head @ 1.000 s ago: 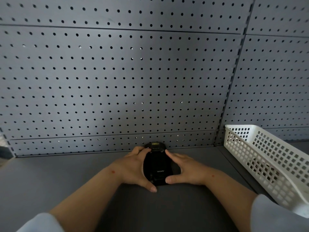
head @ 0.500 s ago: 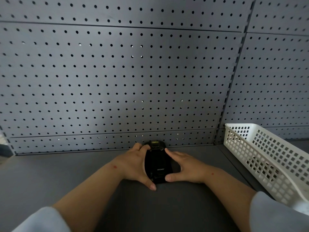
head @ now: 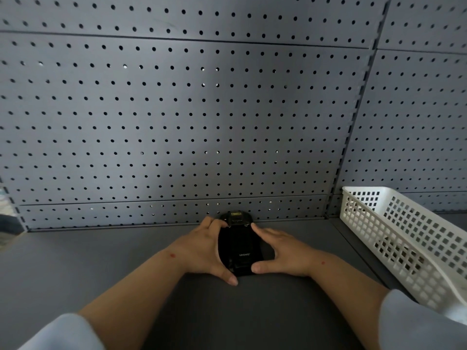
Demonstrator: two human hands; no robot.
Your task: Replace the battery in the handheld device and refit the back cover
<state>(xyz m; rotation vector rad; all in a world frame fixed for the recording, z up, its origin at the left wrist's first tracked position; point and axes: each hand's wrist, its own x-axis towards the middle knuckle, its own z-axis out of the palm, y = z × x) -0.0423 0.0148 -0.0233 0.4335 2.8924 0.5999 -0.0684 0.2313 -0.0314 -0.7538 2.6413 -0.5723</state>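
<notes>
Count as I see it: 1 black handheld device (head: 238,245) lying on the tabletop (head: 101,261), back side up (just the one, w/ small white lettering on it). 2 hands, my left hand (head: 204,251) and right hand (head: 283,252), 1 on each side of it. 1 white basket (head: 409,246) at the right. 2 pale sleeves (head: 63,334), 1 per arm. Pegboard panels (head: 177,117) behind: approx. 2 columns, several rows.

One readable mark only: "urovo" in small pale letters on the black back of the handheld device (head: 238,246), toward its near end, close to the tabletop's rear edge.
</notes>
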